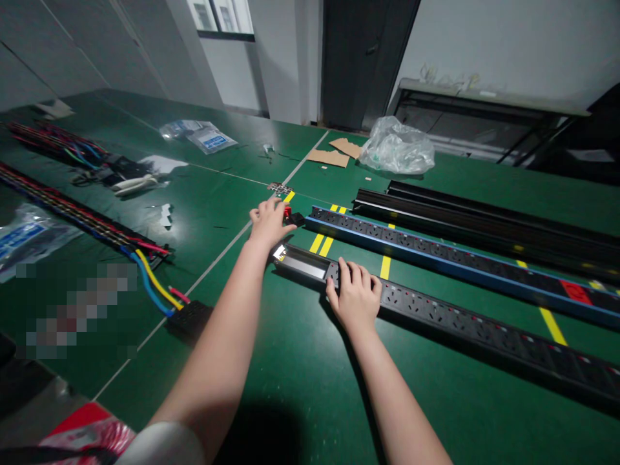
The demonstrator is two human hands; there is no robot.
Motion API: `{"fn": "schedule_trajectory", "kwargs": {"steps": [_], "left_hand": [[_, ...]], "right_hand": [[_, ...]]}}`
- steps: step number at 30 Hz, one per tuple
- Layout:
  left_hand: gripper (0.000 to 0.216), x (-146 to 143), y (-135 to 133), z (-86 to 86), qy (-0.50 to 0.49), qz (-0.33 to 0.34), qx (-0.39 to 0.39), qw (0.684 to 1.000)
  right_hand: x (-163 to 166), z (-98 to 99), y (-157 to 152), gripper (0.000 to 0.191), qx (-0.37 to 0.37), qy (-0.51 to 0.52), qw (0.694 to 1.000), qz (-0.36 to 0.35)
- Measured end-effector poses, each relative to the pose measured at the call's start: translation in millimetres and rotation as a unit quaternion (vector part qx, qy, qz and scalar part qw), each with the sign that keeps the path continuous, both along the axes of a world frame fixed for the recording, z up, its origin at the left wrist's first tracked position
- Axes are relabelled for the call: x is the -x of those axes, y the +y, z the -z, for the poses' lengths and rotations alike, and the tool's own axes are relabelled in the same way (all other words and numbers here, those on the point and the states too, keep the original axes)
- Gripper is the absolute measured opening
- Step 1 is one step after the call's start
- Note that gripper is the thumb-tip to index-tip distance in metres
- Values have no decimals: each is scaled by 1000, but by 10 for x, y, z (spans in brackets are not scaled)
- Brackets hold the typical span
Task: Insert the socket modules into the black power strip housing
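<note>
A long black power strip with a row of sockets lies slantwise on the green table. Near its left end, an uncovered stretch of metal channel shows. My right hand rests over the sockets beside that stretch, its fingers curled over the strip and its thumb on the near side. Just past the strip's left end, my left hand is curled around a small black and red part. Most of that part is hidden by the fingers.
Behind lie a blue-edged power strip and black rails. A clear plastic bag and cardboard pieces sit farther back. To the left are a wired strip, a black block on coloured wires, and bagged parts.
</note>
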State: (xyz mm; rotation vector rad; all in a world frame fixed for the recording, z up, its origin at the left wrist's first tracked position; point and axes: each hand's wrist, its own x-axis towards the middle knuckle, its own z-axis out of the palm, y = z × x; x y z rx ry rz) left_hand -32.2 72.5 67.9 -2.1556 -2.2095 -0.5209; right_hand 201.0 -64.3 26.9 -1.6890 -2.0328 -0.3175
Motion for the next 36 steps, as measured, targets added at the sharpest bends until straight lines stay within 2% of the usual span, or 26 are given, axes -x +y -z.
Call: {"fn": "schedule_trajectory", "kwargs": {"steps": [1, 3, 6, 9, 12, 14, 16, 17, 18, 21, 24, 28, 31, 33, 36], "left_hand": [[57, -51, 71, 16, 22, 42, 16, 999], [52, -134, 200, 65, 45, 60, 55, 996], [45, -202, 289, 106, 49, 18, 67, 996], [40, -223, 195, 55, 24, -13, 5, 1000], [44, -241, -56, 4, -97, -70, -134, 984], [40, -252, -268, 42, -253, -97, -197, 942], [41, -248, -480, 142, -393, -116, -176, 895], [44, -238, -577, 202, -419, -126, -165, 884], [44, -225, -664, 259, -411, -132, -163, 887], [38, -196, -840, 345, -308, -128, -165, 928], [40, -227, -891, 295, -213, -133, -124, 960], [44, -285, -872, 237, -138, -167, -110, 970], [41, -252, -856, 275, -159, -177, -149, 960], [39, -219, -835, 311, -216, -177, -189, 941], [40, -214, -761, 379, -399, -120, -241, 877]], "right_hand": [[1, -2, 1, 48, 0, 1, 1000, 0], [3, -7, 4, 48, -1, 2, 1000, -1], [6, -8, 9, 48, 1, 7, 1000, 3], [7, 1, 11, 48, 5, 14, 1000, 5], [9, 9, 10, 48, 8, 18, 1000, 3], [10, 8, 7, 48, 9, 20, 1000, 2], [12, 3, 6, 48, 8, 20, 1000, 3], [13, 0, 5, 48, 7, 18, 1000, 3], [14, -3, 6, 47, 6, 17, 1000, 4], [16, -9, 10, 47, 5, 11, 1000, 5], [15, -9, 11, 47, 8, 6, 1000, 5], [11, -9, 2, 48, 10, 4, 1000, 4], [10, -14, -7, 48, 8, 6, 1000, 2], [11, -19, -10, 48, 9, 7, 1000, 2], [12, -23, -6, 47, 16, 7, 1000, 2]]}}
